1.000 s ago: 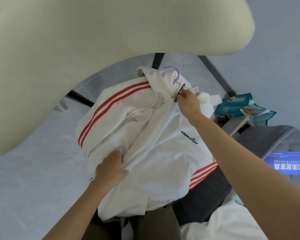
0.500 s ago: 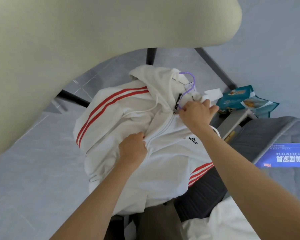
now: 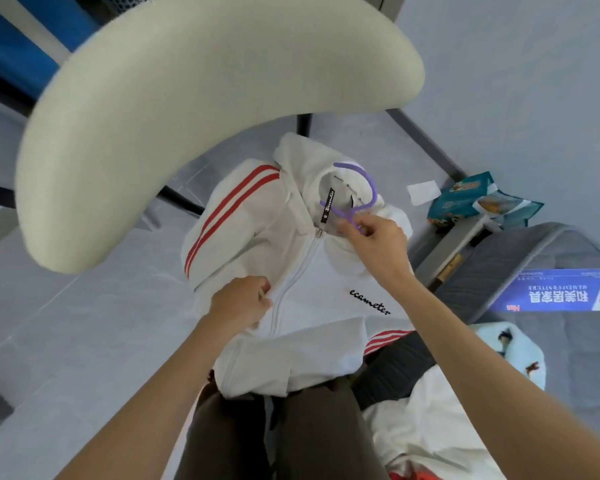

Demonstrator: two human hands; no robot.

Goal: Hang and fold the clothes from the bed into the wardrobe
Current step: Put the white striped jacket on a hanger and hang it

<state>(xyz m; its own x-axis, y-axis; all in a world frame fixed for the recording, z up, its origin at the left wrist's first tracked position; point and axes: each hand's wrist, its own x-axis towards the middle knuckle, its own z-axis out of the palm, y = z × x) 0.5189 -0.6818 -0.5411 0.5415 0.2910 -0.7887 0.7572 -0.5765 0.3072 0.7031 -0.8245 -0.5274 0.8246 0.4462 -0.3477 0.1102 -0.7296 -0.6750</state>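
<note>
Beyond the right hand (image 3: 378,244) fingers (image 3: 355,226), which pinch the hanger (image 3: 373,188) neck, its hook is free; the left hand (image 3: 239,303) grips the jacket (image 3: 326,323); better to lift it level.

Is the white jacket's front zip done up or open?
Done up: on the white jacket the zipper pull sits at the collar and both front panels meet along the zip.

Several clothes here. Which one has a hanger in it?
The white zip jacket with red stripes: a purple hanger sticks out of its collar, held by the right hand. The plain white garment and the pale blue printed one show none.
</note>
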